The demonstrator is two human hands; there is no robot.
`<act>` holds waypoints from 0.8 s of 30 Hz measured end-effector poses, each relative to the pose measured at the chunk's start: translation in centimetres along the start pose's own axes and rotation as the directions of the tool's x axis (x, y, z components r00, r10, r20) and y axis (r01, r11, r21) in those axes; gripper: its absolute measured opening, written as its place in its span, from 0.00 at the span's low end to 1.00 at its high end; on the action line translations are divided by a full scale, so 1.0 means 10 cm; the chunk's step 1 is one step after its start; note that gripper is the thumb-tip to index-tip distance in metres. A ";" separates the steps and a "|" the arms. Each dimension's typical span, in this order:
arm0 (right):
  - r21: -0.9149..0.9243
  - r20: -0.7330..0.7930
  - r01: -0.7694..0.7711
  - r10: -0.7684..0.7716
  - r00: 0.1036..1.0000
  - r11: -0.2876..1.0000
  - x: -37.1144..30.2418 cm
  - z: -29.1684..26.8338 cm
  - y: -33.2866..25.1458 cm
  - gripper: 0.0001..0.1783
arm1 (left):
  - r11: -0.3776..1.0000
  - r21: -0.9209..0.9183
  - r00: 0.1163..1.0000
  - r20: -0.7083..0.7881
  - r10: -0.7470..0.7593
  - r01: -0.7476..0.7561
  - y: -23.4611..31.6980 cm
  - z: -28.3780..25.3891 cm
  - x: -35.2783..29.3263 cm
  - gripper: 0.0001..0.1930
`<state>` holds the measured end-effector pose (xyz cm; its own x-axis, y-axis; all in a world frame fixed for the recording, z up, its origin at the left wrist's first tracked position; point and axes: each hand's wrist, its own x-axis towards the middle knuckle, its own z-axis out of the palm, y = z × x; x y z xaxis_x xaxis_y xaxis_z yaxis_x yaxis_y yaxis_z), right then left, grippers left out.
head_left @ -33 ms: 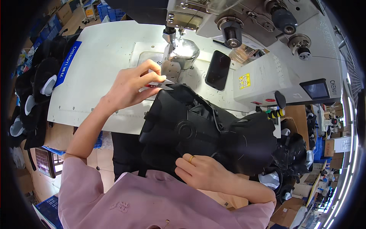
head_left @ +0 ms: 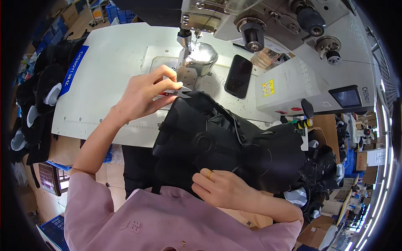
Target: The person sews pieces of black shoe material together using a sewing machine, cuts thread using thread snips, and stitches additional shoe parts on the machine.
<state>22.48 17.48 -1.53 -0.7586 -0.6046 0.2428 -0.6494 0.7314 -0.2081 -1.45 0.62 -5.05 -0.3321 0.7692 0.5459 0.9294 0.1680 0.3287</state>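
Observation:
In my left hand (head_left: 144,94) is a small pair of snips (head_left: 165,93) with red on the handle, pinched between thumb and fingers. Its silver blades stand slightly apart at the upper left edge of a black leather-like sewn piece (head_left: 180,138). This piece has a round raised patch, a strap and folds, and spreads across my lap and the table's front edge. My right hand (head_left: 215,186), with a gold ring, is closed on the near side of the black piece, fingers curled; their tips are partly hidden.
Beyond my hands stands a white sewing machine (head_left: 293,88), its post (head_left: 186,75) just past the snips. A dark phone (head_left: 239,76) lies on the white table (head_left: 109,62). Black pieces with white parts hang at the left (head_left: 48,83) and pile up at the right (head_left: 320,169).

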 end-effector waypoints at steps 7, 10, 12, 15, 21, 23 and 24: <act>0.002 -0.012 -0.005 0.005 1.000 1.000 -0.05 0.03 0.06 0.05 | 0.992 0.081 0.981 -0.162 0.105 -0.093 0.06 0.07 0.08 0.11; -0.011 -0.011 0.033 -0.033 0.999 0.999 -0.04 0.06 0.05 0.06 | 0.992 0.081 0.984 -0.139 0.111 -0.100 0.09 0.14 0.13 0.11; -0.007 -0.009 0.024 -0.024 1.000 1.000 -0.03 0.07 0.03 0.05 | 0.990 0.078 0.985 -0.119 0.127 -0.118 0.10 0.16 0.15 0.11; -0.031 -0.083 -0.017 0.014 0.996 0.999 -0.06 0.06 0.04 0.03 | 0.993 -0.107 0.960 -0.271 -0.069 0.041 0.13 0.05 0.19 0.09; -0.514 -0.799 -0.737 0.066 0.597 0.439 -0.43 -0.14 0.23 0.22 | 0.990 -0.121 0.961 -0.257 -0.099 0.070 0.63 -0.35 0.21 0.14; -0.176 -0.918 -0.863 0.237 0.317 0.473 -0.53 -0.18 0.36 0.43 | 0.980 -0.175 0.988 -0.137 0.074 -0.097 0.85 -0.23 0.27 0.18; 0.025 -0.921 -0.851 0.343 0.184 0.524 -0.53 -0.18 0.44 0.41 | 0.966 -0.154 0.977 -0.074 0.199 -0.208 0.95 -0.23 0.31 0.18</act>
<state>23.73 24.41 -2.01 -0.3150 0.4304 0.8459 0.3039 0.8901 -0.3397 5.95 3.21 1.54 -0.1520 0.7394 0.6559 0.9420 -0.0925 0.3226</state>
